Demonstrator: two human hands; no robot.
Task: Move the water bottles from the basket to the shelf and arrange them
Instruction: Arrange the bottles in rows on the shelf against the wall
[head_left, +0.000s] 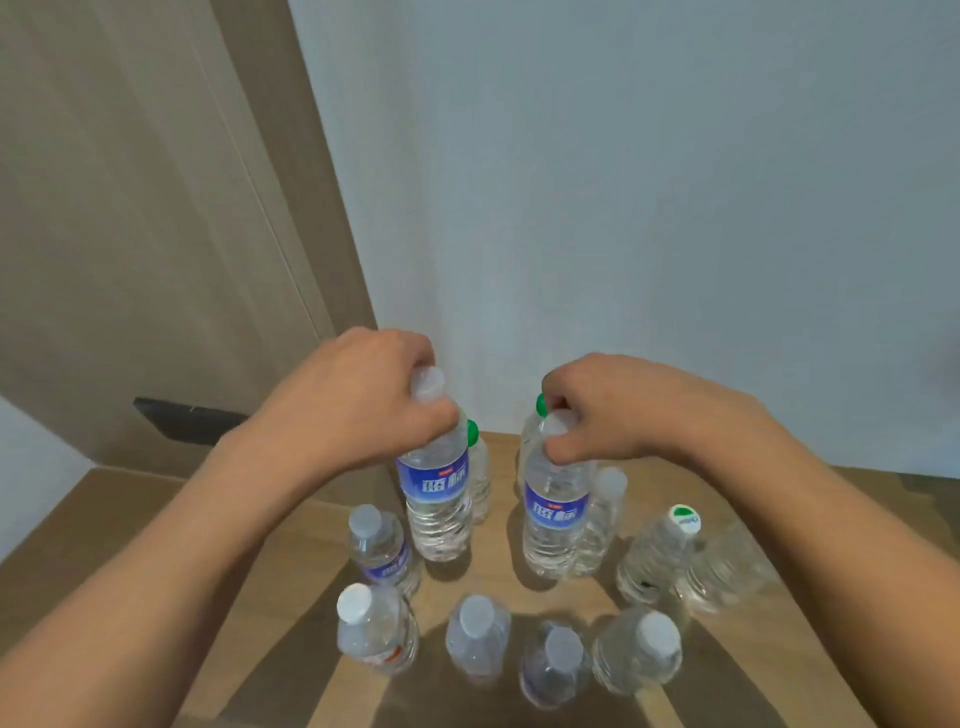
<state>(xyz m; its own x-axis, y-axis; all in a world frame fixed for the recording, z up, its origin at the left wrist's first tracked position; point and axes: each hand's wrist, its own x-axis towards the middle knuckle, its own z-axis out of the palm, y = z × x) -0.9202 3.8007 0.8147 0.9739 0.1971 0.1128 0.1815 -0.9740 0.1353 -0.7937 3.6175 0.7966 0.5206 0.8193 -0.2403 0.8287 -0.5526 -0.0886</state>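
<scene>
Two tall clear water bottles with blue labels stand on the wooden shelf top (124, 525). My left hand (358, 400) grips the neck of the left blue-label bottle (436, 499), just under its white cap. My right hand (608, 410) pinches the white cap and neck of the right blue-label bottle (556, 514). Behind them stand two green-capped bottles (478, 467), partly hidden. Several smaller white-capped bottles (478, 639) stand in front, nearer to me. The basket is out of view.
A bottle with a green-and-white cap (660, 551) stands at the right beside another clear one (727, 566). A white wall (623, 208) rises right behind the shelf, and a beige door panel (130, 208) stands at the left. Bare wood lies at the shelf's left side.
</scene>
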